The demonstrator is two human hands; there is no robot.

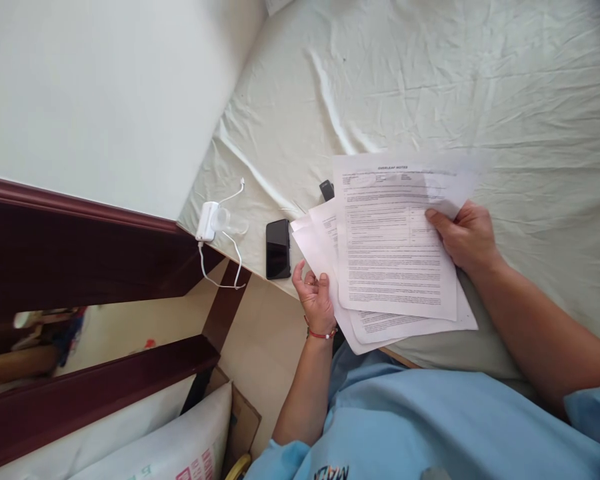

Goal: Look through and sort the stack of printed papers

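Note:
My right hand (pixel 467 233) grips the right edge of a printed sheet (pixel 397 260) headed "Overleaf Notes", its thumb on top and the other fingers out of sight beneath. Under that sheet, more papers (pixel 345 320) fan out to the left and below. At their left edge is my left hand (pixel 315 300), palm up, with the fingers loosely curled and apart and nothing between them. A red bracelet (pixel 323 333) circles that wrist. Just beyond these fingertips a black phone (pixel 278 249) lies on the pale sheet-covered surface (pixel 430 87).
A white charger (pixel 209 221) with a white cable (pixel 237 257) lies at the surface's left corner, the cable hanging over the edge. A small black object (pixel 326 190) shows behind the papers. Dark red wooden furniture (pixel 70 247) and a white printed sack (pixel 180 433) stand to the left.

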